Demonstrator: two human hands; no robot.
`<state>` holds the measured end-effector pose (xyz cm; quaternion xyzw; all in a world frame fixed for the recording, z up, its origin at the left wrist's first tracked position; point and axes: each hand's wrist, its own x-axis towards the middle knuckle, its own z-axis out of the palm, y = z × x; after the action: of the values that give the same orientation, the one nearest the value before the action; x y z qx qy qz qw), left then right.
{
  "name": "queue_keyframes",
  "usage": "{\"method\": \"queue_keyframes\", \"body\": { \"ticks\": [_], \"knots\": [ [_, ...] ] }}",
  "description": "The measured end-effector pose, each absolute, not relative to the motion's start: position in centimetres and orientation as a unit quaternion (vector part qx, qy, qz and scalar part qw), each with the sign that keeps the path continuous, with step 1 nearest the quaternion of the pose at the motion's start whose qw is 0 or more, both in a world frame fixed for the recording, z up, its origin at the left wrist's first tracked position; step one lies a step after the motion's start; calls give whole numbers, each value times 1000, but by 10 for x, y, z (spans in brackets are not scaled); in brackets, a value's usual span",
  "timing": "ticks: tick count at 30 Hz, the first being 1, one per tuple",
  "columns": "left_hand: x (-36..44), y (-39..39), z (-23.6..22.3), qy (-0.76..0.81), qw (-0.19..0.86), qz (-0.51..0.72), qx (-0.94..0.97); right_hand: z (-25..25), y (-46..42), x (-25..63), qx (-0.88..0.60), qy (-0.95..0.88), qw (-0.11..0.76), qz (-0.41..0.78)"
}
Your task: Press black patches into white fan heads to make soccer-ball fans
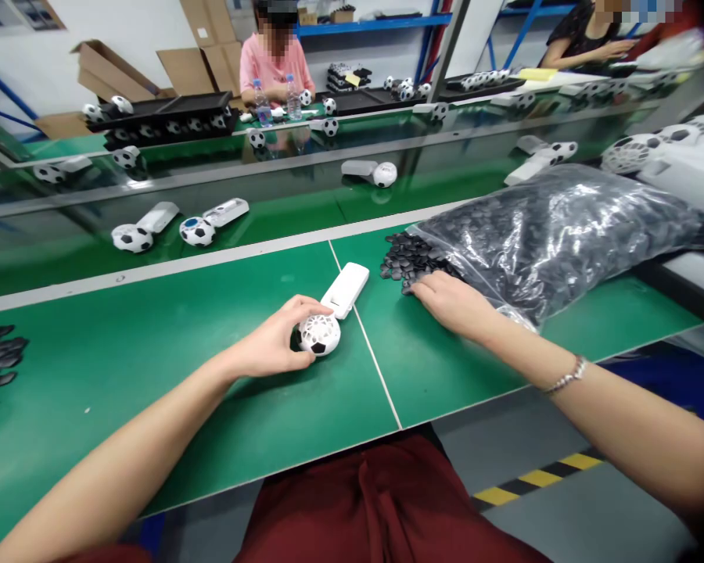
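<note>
My left fingers (301, 306) curl round a ball-ended device (327, 330); right fingertips (423, 285) bunch at black pieces (404, 255), hold unclear; bulging bag (554, 234) just beyond.

The head-worn camera looks forward and down from above the wearer's lap (381, 508), close over the green table (152, 328), towards a blue shelf (381, 25).

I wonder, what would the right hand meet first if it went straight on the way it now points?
The right hand would most likely meet the loose black pieces first; its fingertips are at their near edge, though exact contact is hard to judge.
</note>
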<state>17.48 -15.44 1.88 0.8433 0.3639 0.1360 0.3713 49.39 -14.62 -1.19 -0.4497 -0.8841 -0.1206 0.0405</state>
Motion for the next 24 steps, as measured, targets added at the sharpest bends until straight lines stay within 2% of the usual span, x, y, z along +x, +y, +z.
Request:
{"method": "queue_keyframes", "body": {
  "ticks": [5, 9, 15, 24],
  "knots": [
    [181, -160, 22, 401, 391, 134, 817, 2, -158, 461, -441, -864, 212, 123],
    [196, -169, 20, 465, 371, 189, 781, 12, -166, 420, -343, -860, 258, 275],
    [201, -173, 13, 449, 359, 225, 787, 2, -150, 398, -316, -833, 282, 357],
    [211, -173, 9, 480, 341, 268, 762, -4, -151, 396, -315, -817, 318, 364]
  ]
}}
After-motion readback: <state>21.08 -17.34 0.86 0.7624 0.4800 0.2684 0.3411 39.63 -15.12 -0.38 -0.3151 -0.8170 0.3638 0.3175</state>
